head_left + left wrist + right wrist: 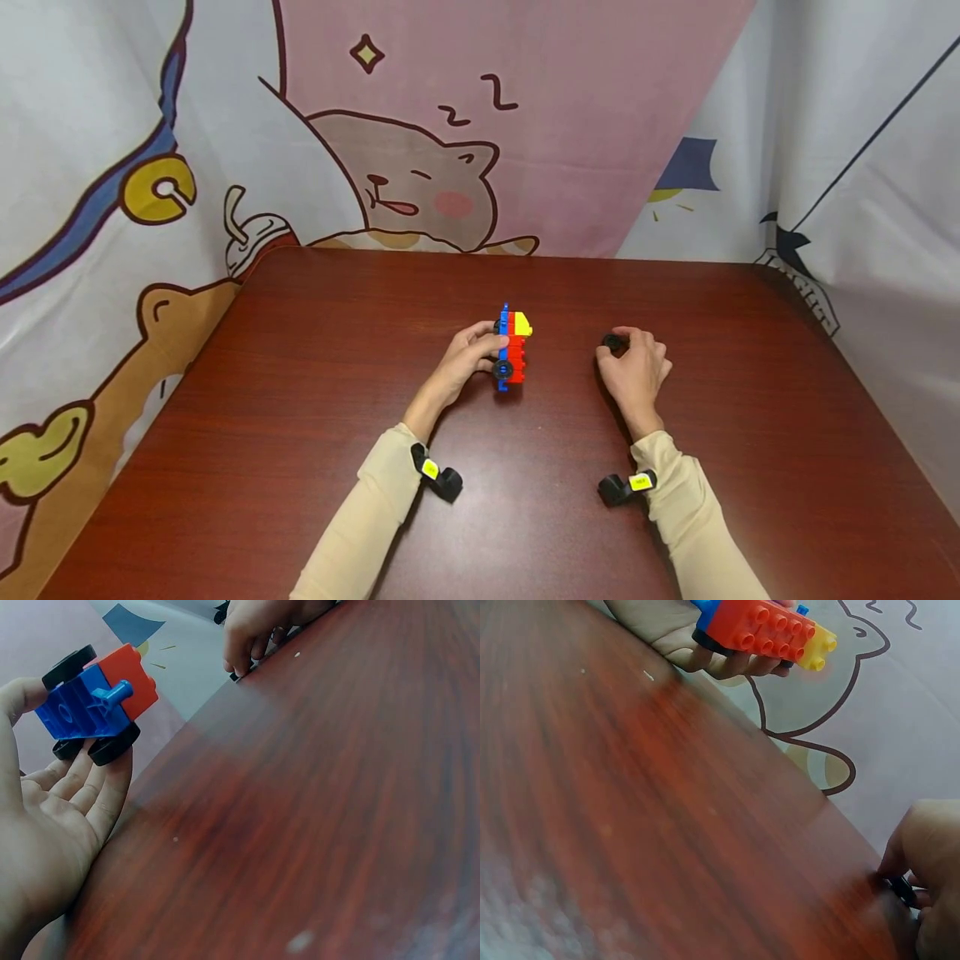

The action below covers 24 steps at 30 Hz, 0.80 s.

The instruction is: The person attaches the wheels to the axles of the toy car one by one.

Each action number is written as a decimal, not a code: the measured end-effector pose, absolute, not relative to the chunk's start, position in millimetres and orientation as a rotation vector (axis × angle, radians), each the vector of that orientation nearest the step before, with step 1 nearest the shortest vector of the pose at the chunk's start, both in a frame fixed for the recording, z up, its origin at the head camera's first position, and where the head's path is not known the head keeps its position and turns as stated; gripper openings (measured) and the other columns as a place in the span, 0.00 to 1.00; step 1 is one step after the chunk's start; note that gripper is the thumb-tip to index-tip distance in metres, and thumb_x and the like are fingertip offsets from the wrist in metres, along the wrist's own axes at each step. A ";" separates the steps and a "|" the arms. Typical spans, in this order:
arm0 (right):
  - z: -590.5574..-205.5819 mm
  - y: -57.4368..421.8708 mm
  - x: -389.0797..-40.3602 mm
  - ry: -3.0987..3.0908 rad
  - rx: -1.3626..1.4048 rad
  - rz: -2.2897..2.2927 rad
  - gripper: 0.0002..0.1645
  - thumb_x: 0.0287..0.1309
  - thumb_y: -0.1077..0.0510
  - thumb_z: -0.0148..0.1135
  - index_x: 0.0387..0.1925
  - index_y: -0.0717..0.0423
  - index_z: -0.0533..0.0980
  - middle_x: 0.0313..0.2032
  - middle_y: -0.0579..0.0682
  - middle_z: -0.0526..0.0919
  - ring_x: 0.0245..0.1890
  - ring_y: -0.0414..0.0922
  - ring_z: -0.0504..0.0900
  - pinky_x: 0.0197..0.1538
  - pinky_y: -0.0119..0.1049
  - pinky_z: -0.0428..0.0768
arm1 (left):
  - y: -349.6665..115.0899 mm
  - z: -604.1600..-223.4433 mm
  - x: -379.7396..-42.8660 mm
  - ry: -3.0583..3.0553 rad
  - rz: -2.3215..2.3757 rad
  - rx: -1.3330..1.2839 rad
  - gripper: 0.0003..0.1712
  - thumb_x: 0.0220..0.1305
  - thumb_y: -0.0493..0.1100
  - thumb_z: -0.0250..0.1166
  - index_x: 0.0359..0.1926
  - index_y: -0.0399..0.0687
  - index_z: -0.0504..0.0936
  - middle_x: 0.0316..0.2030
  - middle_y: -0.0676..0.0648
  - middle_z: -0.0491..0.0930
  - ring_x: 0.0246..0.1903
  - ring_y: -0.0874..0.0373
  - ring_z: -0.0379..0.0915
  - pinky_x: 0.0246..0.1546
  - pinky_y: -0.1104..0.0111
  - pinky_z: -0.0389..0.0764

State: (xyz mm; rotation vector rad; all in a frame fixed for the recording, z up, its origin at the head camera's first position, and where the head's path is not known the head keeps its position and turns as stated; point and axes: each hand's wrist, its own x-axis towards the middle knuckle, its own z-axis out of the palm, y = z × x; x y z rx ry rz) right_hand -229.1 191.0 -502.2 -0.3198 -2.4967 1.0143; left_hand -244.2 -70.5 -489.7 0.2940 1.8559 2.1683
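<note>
My left hand (pixel 465 367) grips a small toy block car (pixel 517 350) above the middle of the table, its thumb and fingers around the wheeled side. A studded red block (pixel 757 630) and a yellow block (pixel 819 649) sit on its blue chassis (pixel 75 712). Black wheels (pixel 114 744) show on the chassis in the left wrist view, with the underside facing that camera. To the right, my right hand (pixel 637 371) pinches a small black wheel (pixel 613 342) at the tabletop. Fingers partly cover that wheel in the right wrist view.
A dark reddish-brown table (pixel 300 433) spreads beneath both hands. Behind it hangs a cloth (pixel 600 100) printed with cartoon animals, reaching down to the table's back edge. Each sleeve carries a black wrist camera (pixel 448 485).
</note>
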 end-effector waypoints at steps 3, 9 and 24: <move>-502.7 190.6 -230.0 -2.461 -0.299 1.069 0.19 0.56 0.60 0.59 0.50 0.63 0.79 0.52 0.65 0.78 0.54 0.64 0.68 0.56 0.60 0.59 | -70.5 -489.7 -244.5 1.840 2.168 0.306 0.24 0.63 0.46 0.62 0.55 0.35 0.75 0.37 0.52 0.83 0.33 0.60 0.80 0.33 0.71 0.82; -502.8 188.1 -230.4 -2.251 -0.194 1.223 0.17 0.58 0.63 0.60 0.49 0.63 0.80 0.50 0.62 0.77 0.54 0.59 0.71 0.56 0.53 0.66 | -71.0 -488.6 -244.4 1.831 2.169 0.298 0.25 0.64 0.44 0.62 0.58 0.33 0.73 0.37 0.53 0.83 0.33 0.60 0.80 0.33 0.71 0.81; -479.7 130.7 -214.5 -1.801 0.338 1.287 0.19 0.47 0.82 0.59 0.44 0.74 0.79 0.43 0.73 0.76 0.44 0.66 0.70 0.50 0.33 0.66 | -70.7 -489.4 -244.3 1.808 2.180 0.298 0.24 0.65 0.42 0.62 0.58 0.33 0.73 0.40 0.52 0.84 0.33 0.61 0.80 0.32 0.71 0.82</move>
